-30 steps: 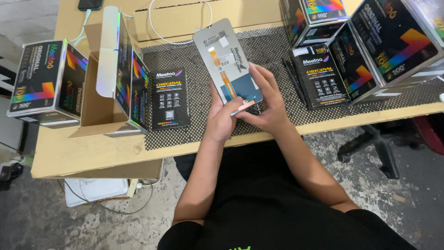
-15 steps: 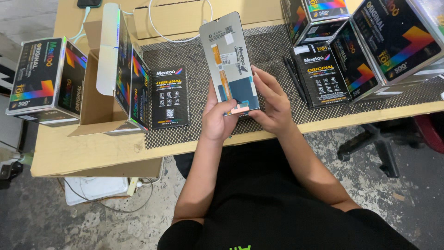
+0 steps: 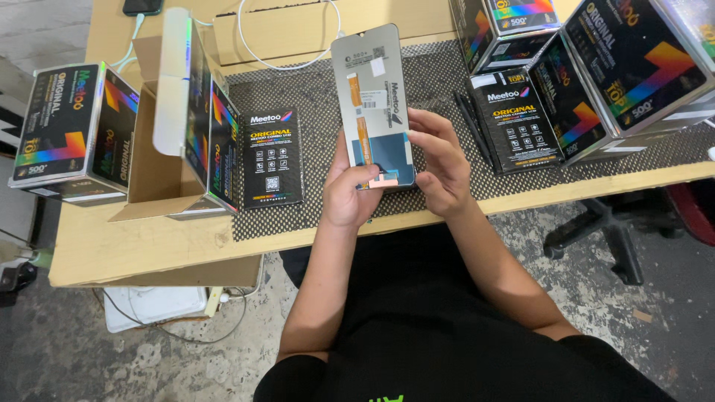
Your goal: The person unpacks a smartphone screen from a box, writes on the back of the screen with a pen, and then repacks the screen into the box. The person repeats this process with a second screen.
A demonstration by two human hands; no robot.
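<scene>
Two hands hold a flat grey rectangular phone screen panel point(image 3: 374, 104) upright above the wooden worktop point(image 3: 149, 246). Left hand point(image 3: 350, 195) grips its lower edge; right hand point(image 3: 439, 165) pinches its right side, fingers curled.

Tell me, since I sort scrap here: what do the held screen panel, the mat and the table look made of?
Screen panel: grey back, probably metal or plastic, matte, with an orange flexible strip. Mat: likely rubber or foam; dark surface with a fine dotted weave. Table: pale wood or laminate, smooth, squared edge.
</scene>
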